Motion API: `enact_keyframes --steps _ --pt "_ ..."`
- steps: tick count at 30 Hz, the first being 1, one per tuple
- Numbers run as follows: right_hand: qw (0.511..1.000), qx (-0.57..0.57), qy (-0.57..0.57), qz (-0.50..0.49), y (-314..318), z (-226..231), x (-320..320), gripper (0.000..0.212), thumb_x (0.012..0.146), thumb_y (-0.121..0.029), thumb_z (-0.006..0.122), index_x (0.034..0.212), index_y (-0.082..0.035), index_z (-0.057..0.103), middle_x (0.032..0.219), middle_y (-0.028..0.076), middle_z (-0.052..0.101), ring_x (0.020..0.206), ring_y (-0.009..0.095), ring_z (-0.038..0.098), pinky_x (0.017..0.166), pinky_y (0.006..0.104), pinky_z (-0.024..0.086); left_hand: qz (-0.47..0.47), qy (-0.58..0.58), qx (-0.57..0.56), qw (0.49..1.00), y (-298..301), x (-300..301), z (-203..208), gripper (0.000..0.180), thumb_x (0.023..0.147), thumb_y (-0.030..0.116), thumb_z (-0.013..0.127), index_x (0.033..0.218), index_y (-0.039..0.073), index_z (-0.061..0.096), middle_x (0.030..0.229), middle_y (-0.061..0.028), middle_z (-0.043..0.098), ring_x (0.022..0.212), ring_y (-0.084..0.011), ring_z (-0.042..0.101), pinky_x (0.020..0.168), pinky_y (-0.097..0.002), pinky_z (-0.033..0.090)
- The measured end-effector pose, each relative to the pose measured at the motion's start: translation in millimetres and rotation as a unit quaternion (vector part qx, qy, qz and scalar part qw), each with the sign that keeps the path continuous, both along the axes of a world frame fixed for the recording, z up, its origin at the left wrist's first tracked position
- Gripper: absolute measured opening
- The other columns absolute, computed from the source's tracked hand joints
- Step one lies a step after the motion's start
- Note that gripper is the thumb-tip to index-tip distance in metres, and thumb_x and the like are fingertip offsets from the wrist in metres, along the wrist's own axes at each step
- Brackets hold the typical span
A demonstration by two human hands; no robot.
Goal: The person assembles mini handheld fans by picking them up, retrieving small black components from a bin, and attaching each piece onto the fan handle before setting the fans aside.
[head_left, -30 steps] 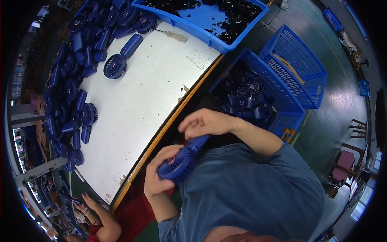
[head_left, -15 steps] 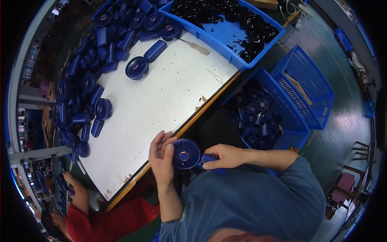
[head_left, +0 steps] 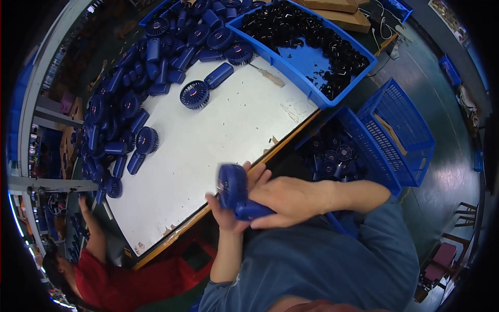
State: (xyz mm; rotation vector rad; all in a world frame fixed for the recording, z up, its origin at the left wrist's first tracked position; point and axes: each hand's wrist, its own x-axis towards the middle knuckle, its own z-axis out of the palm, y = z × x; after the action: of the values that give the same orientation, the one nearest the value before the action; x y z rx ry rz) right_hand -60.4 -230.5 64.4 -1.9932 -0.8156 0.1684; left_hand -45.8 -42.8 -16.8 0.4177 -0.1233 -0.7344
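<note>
A dark blue handheld fan (head_left: 232, 186) is held over the near edge of the table, tilted, with its round head up and slightly blurred. My right hand (head_left: 291, 200) is closed around its handle, thumb on the near side. Behind and below the fan, my left hand (head_left: 227, 217) has its fingers spread, the thumb standing out to the left; the fan hides most of its palm. Farther off on the white tabletop (head_left: 208, 151), another blue fan (head_left: 195, 94) lies by itself.
A large heap of blue fans (head_left: 130, 104) covers the table's far left. A blue tray (head_left: 312, 96) of small black parts and a screwdriver-like tool (head_left: 271, 78) are at the back. Blue crates (head_left: 397, 135) stand right, one holding fans. A person in red (head_left: 119, 278) works at left.
The fan has turned from lying face up to tilted on its side and risen slightly. My left hand has opened away from its rim, and my right hand has come further over the handle.
</note>
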Motion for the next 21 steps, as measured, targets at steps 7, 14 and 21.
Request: enact_keyframes --steps 7,14,21 --pt "0.96 -0.222 0.099 -0.14 -92 34 136 0.025 0.09 -0.022 0.064 0.106 -0.003 0.069 0.104 0.016 0.069 0.098 0.031 0.067 0.087 0.037 0.052 0.055 -0.025 0.103 0.993 17 -2 12 0.049 0.086 0.004 0.07 0.131 0.0 0.051 0.127 -0.02 0.058 0.124 -0.0343 0.054 0.1 -0.0497 0.05" --pt "0.841 -0.431 -0.101 -0.312 -256 -91 251 0.028 0.083 -0.016 0.063 0.104 0.002 0.069 0.116 0.023 0.063 0.116 0.039 0.054 0.1 0.0443 0.046 0.048 -0.105 -0.004 0.993 28 6 20 0.023 0.081 -0.005 0.065 0.103 -0.001 0.06 0.09 -0.0143 0.053 0.095 -0.0294 0.056 0.056 -0.0354 0.062" --pt "0.902 -0.137 -0.067 -0.405 -188 -19 216 0.009 0.08 -0.005 0.067 0.086 -0.001 0.07 0.083 0.011 0.071 0.076 0.021 0.067 0.071 0.0326 0.053 0.148 -0.101 0.293 0.939 47 7 17 0.025 0.084 0.0 0.069 0.106 -0.001 0.056 0.096 -0.0139 0.059 0.088 -0.0227 0.063 0.057 -0.0321 0.06"
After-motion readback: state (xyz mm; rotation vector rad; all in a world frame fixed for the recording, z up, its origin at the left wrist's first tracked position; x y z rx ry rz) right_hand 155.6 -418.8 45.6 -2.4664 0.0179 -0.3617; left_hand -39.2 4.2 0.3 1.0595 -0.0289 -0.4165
